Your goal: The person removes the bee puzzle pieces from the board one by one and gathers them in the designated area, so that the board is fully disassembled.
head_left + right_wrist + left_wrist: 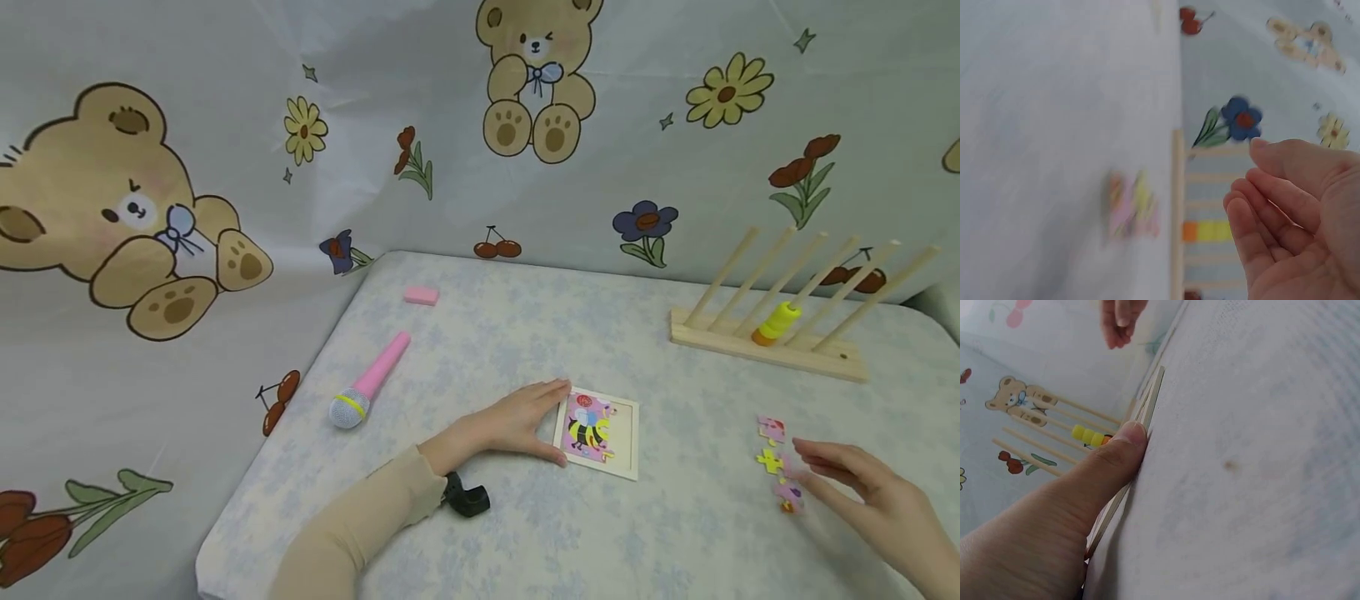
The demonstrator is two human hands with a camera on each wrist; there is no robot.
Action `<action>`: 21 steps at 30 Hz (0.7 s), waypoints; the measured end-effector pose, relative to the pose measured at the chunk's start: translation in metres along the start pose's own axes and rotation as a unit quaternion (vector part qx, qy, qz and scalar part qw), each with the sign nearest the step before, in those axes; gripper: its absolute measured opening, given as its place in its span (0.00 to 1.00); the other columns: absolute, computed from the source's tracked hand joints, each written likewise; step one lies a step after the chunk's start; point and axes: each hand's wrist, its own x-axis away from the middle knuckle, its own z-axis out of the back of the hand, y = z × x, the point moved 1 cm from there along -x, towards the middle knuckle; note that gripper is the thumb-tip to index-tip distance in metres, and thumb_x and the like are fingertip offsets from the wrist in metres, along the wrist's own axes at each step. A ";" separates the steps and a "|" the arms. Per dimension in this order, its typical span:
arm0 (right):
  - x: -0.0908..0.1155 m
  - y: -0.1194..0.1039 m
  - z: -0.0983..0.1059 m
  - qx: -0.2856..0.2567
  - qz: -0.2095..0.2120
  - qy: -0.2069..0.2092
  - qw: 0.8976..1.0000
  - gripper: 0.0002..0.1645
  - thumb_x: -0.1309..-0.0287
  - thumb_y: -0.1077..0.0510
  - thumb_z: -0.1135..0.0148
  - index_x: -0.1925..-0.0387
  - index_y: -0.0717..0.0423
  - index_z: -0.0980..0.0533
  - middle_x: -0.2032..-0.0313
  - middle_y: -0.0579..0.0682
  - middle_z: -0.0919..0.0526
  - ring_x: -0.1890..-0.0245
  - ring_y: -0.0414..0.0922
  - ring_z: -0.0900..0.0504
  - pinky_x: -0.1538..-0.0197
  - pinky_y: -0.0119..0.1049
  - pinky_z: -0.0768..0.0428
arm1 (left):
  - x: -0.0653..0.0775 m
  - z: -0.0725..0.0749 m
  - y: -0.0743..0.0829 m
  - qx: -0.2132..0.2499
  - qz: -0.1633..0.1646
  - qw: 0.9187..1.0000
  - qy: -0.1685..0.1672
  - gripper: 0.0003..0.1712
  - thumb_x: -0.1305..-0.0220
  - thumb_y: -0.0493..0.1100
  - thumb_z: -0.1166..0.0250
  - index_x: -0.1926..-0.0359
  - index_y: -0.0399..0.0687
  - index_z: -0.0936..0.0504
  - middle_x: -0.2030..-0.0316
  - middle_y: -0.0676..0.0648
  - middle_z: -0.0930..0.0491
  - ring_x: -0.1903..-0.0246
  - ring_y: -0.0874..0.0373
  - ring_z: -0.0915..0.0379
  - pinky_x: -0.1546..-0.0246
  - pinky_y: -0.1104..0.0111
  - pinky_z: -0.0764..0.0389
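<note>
A small framed jigsaw puzzle board [634, 442] with a bee picture lies at the middle of the table; its right part shows bare wood. My left hand [517, 421] holds it by its left side, fingers at the far corner and thumb at the near one. In the left wrist view, the thumb [1113, 450] lies against the edge of the board. Several loose puzzle pieces [770, 460] form a column to the right. Just beside them hovers my right hand [873, 496], its fingers loosely bent. The right wrist view shows nothing between those fingers [1250, 219].
A wooden peg rack [772, 354] with yellow and orange rings stands at the back right. At the left lie a pink toy microphone [372, 379] and a pink block [422, 296]. A black object [468, 500] is near the left wrist. A bear-print cloth [450, 108] hangs behind.
</note>
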 end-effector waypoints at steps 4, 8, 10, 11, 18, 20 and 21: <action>-0.021 -0.041 -0.008 -0.038 0.029 0.006 0.999 0.22 0.43 0.61 0.35 0.46 0.60 0.25 0.54 0.31 0.26 0.57 0.20 0.30 0.60 0.10 0.32 | -0.002 0.002 -0.001 -0.004 -0.003 1.000 0.002 0.63 0.48 0.73 0.39 0.26 0.43 0.58 0.27 0.46 0.58 0.29 0.58 0.64 0.32 0.68 0.57; -0.040 -0.074 -0.032 -0.071 0.078 -0.015 0.994 0.23 0.44 0.63 0.34 0.45 0.55 0.24 0.53 0.44 0.22 0.55 0.26 0.27 0.56 0.12 0.32 | -0.003 0.004 -0.001 0.000 -0.005 1.000 0.000 0.63 0.48 0.72 0.39 0.26 0.43 0.59 0.27 0.45 0.58 0.29 0.58 0.64 0.32 0.67 0.56; -0.051 -0.085 -0.046 -0.072 0.098 -0.028 0.992 0.22 0.44 0.62 0.33 0.46 0.53 0.23 0.54 0.46 0.21 0.56 0.29 0.25 0.55 0.13 0.32 | -0.004 0.004 -0.001 0.002 -0.006 1.000 0.000 0.63 0.48 0.72 0.39 0.26 0.43 0.59 0.27 0.45 0.58 0.29 0.57 0.64 0.32 0.67 0.56; -0.055 -0.089 -0.053 -0.069 0.104 -0.036 0.992 0.22 0.44 0.61 0.33 0.47 0.53 0.23 0.54 0.46 0.21 0.56 0.30 0.25 0.54 0.13 0.32 | -0.004 0.004 -0.001 0.003 -0.007 1.000 0.000 0.63 0.48 0.72 0.38 0.26 0.43 0.58 0.27 0.46 0.58 0.29 0.57 0.64 0.32 0.67 0.56; -0.083 -0.103 -0.093 -0.086 0.097 -0.088 0.988 0.18 0.42 0.57 0.35 0.51 0.60 0.21 0.56 0.50 0.19 0.58 0.47 0.20 0.54 0.38 0.20 | -0.003 0.003 -0.001 0.002 -0.003 1.000 -0.001 0.63 0.48 0.72 0.38 0.26 0.43 0.57 0.27 0.46 0.58 0.29 0.58 0.64 0.32 0.68 0.58; -0.087 -0.103 -0.102 -0.088 0.081 -0.095 0.988 0.16 0.42 0.56 0.35 0.53 0.60 0.21 0.58 0.51 0.19 0.59 0.48 0.20 0.56 0.41 0.20 | -0.002 0.002 -0.001 0.004 -0.001 1.000 -0.001 0.63 0.48 0.72 0.38 0.26 0.43 0.57 0.27 0.46 0.58 0.29 0.58 0.64 0.32 0.68 0.58; -0.088 -0.102 -0.106 -0.087 0.072 -0.098 0.989 0.16 0.42 0.56 0.35 0.54 0.61 0.21 0.59 0.51 0.18 0.60 0.48 0.20 0.57 0.39 0.20 | -0.001 0.001 -0.001 0.007 -0.001 1.000 -0.001 0.63 0.48 0.72 0.38 0.26 0.43 0.57 0.27 0.46 0.58 0.29 0.58 0.64 0.32 0.68 0.57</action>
